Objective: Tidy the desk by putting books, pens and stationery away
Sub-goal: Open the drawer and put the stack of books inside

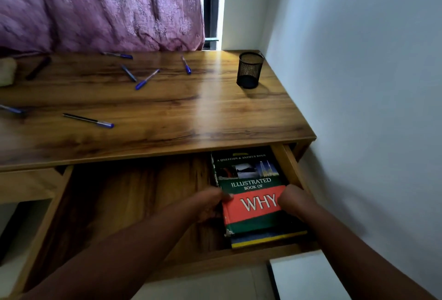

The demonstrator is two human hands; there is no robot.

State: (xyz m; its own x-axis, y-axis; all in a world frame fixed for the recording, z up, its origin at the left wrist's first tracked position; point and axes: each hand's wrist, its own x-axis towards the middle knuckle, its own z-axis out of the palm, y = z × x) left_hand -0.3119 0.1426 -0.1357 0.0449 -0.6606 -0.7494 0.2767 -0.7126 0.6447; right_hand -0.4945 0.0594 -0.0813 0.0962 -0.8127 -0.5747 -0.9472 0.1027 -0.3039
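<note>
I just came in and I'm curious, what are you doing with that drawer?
Both hands, left and right, are settling a book onto another in the open drawer. Several pens lie scattered on the desk, and the black mesh pen holder stands near the corner.

Both hands (251, 201) on drawer book (253, 194)

I see a wooden desk (215, 113) carrying scattered blue pens (146, 80) and a black mesh pen cup (250, 70); its open drawer (134, 204) holds stacked books (253, 194).
</note>
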